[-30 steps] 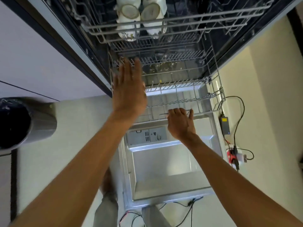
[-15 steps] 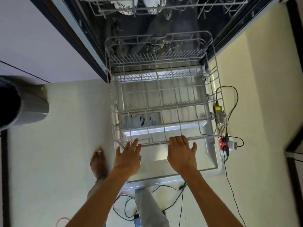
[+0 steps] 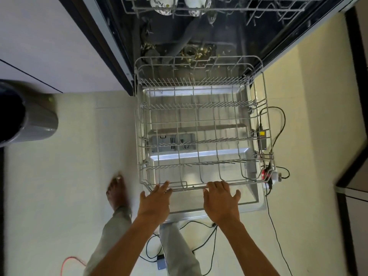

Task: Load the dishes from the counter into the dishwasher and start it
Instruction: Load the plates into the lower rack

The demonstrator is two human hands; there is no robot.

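Note:
The dishwasher stands open, its door [image 3: 253, 200] lying flat. The wire lower rack [image 3: 199, 124] is pulled all the way out over the door and holds no dishes. My right hand [image 3: 221, 198] grips the rack's front rim, fingers hooked over the wire and thumb spread to the right. My left hand [image 3: 154, 202] is at the same rim further left, its fingers straight and touching the wire. The upper rack [image 3: 219, 8] at the top edge holds two patterned white cups [image 3: 159, 5]. Food scraps lie on the tub floor [image 3: 197, 52].
A grey bin [image 3: 29, 116] with a black liner stands at left on the tiled floor. Black cables and a power adapter [image 3: 262, 140] lie just right of the door, more cables [image 3: 199, 236] below it. My bare foot [image 3: 117, 192] is left of the door.
The lower rack slid out from the tub over the door, drawn by my right hand. My left hand came down from the rack's back to the front rim.

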